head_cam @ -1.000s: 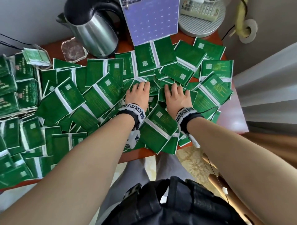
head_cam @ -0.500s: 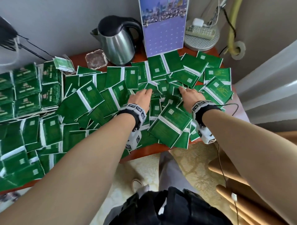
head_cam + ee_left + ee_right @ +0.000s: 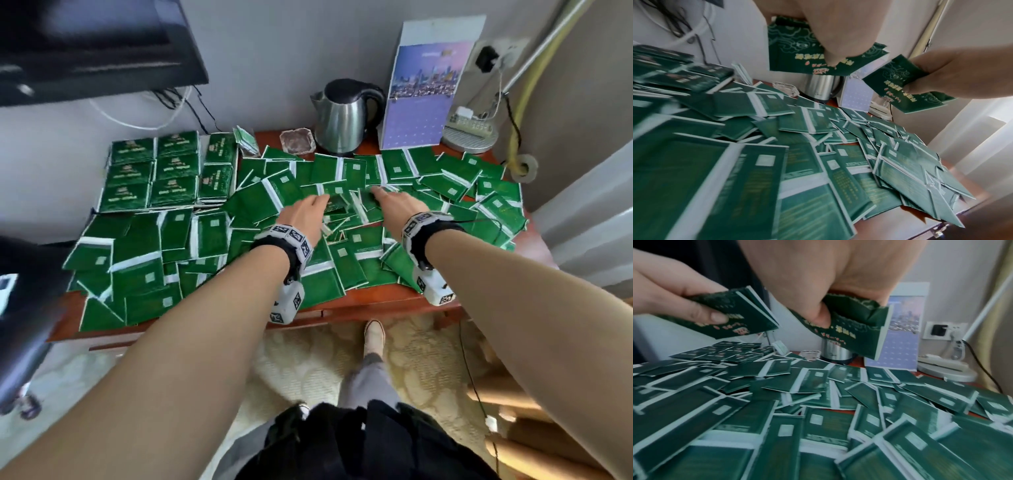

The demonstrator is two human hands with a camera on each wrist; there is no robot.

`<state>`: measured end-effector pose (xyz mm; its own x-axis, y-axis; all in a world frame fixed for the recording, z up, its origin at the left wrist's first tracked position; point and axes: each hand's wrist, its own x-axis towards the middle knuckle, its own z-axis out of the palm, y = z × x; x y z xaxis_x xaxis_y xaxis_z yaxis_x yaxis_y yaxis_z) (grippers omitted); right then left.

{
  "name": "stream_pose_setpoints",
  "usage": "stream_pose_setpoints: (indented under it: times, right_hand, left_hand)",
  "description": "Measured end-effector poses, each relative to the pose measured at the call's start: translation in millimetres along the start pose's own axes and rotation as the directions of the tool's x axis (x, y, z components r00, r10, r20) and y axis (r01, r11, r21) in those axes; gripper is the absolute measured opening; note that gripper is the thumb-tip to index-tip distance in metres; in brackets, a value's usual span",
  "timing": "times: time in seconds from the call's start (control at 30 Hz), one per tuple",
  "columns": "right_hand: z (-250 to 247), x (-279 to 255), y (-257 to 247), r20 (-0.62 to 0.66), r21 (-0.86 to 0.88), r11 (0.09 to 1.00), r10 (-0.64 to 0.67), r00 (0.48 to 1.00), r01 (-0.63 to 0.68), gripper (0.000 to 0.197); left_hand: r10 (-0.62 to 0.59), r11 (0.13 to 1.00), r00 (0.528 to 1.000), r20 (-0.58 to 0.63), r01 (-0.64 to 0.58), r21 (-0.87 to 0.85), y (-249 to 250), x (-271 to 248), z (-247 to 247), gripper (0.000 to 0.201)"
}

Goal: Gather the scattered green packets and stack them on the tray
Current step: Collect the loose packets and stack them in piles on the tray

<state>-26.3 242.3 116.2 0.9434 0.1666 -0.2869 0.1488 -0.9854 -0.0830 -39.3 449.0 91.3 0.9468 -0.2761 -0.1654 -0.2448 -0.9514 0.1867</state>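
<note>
Loose green packets (image 3: 212, 240) cover most of the red-brown table (image 3: 363, 303). Neat stacks of green packets (image 3: 164, 171) stand in rows at the back left; whatever lies under them is hidden. My left hand (image 3: 310, 209) hovers over the middle of the pile and pinches a small stack of packets (image 3: 740, 314) between thumb and fingers. Just to its right, my right hand (image 3: 387, 200) grips a few bent packets (image 3: 855, 324). In the left wrist view my left thumb presses on a printed packet (image 3: 818, 56), lifted clear of the pile.
A steel kettle (image 3: 346, 116), a glass dish (image 3: 296, 140), a standing calendar (image 3: 424, 99) and a round lamp base (image 3: 469, 137) line the back edge. A dark screen (image 3: 85, 44) hangs at the upper left. A black chair (image 3: 24, 308) is at the left.
Both hands lay flat on the pile one second ago; now each has lifted off it with packets in its grip. The head camera has pulled back and up.
</note>
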Motion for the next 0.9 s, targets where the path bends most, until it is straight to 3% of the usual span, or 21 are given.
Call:
stream_pose_setpoints:
  times: [0.23, 0.47, 0.6, 0.9]
  right_hand:
    - [-25, -1, -140, -0.031, -0.072, 0.977, -0.201, 0.979, 0.199, 0.078]
    - [-49, 44, -263, -0.079, -0.147, 0.927, -0.358, 0.930, 0.345, 0.074]
    - [-38, 93, -321, -0.051, -0.162, 0.904, -0.408, 0.912, 0.395, 0.075]
    - [-9, 194, -432, 0.120, -0.200, 0.898, -0.375, 0.919, 0.392, 0.074]
  left_hand:
    - [-0.140, 0.988, 0.989, -0.054, 0.143, 0.061, -118, -82, -48, 0.078]
    - [-0.278, 0.954, 0.954, -0.114, 0.288, 0.082, -228, -104, -91, 0.080]
    - [-0.350, 0.928, 0.935, -0.057, 0.354, 0.115, -303, -102, -89, 0.083]
    - [-0.429, 0.899, 0.897, 0.104, 0.413, 0.145, -444, -91, -74, 0.073]
